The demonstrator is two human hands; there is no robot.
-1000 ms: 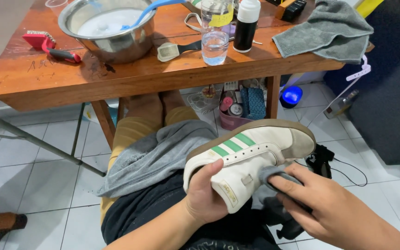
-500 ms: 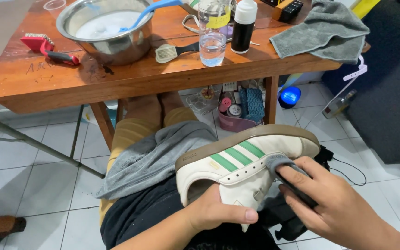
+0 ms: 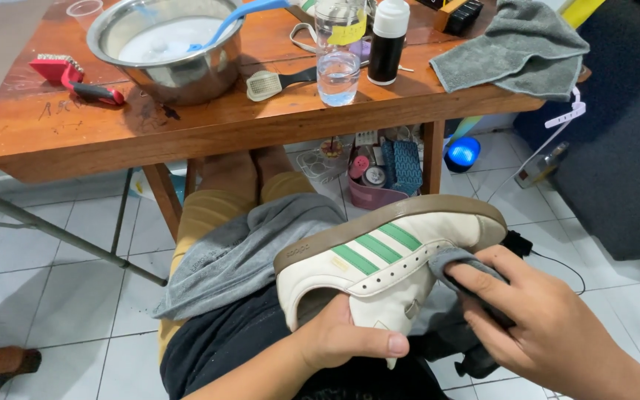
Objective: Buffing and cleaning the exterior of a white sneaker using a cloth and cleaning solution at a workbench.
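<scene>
L hand (image 3: 342, 342) grips sneaker (image 3: 387, 259); R hand (image 3: 550, 333) presses cloth (image 3: 457, 263) on upper; table edge (image 3: 261, 141) well apart.

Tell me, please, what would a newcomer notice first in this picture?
First, the white shoe with green stripes, held sole-up over the lap: the left hand grips it from below and the right hand presses a grey cloth to its side. Next, the wooden table above, with a steel bowl of white liquid and a glass of water.
</scene>
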